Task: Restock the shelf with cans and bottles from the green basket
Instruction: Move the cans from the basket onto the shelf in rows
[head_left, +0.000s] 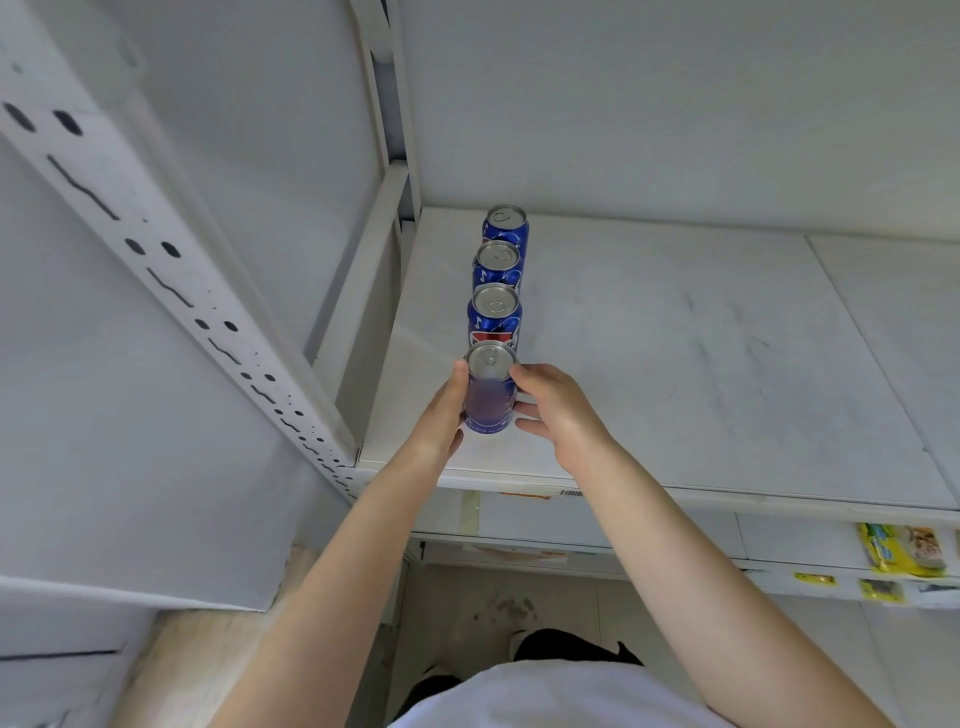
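Several blue soda cans stand upright in a single row running front to back on the white shelf (675, 338). The front can (488, 400) stands near the shelf's front edge, held between both hands. My left hand (441, 415) presses its left side. My right hand (556, 410) wraps its right side with fingers curled around it. Behind it stand three more cans: the second (494, 317), the third (497, 267) and the rear can (506, 228). The green basket is out of view.
A perforated white upright (171, 270) runs along the shelf's left side. A white back panel closes the shelf. Yellow packets (901, 548) lie on a lower shelf at right. Tiled floor and my feet show below.
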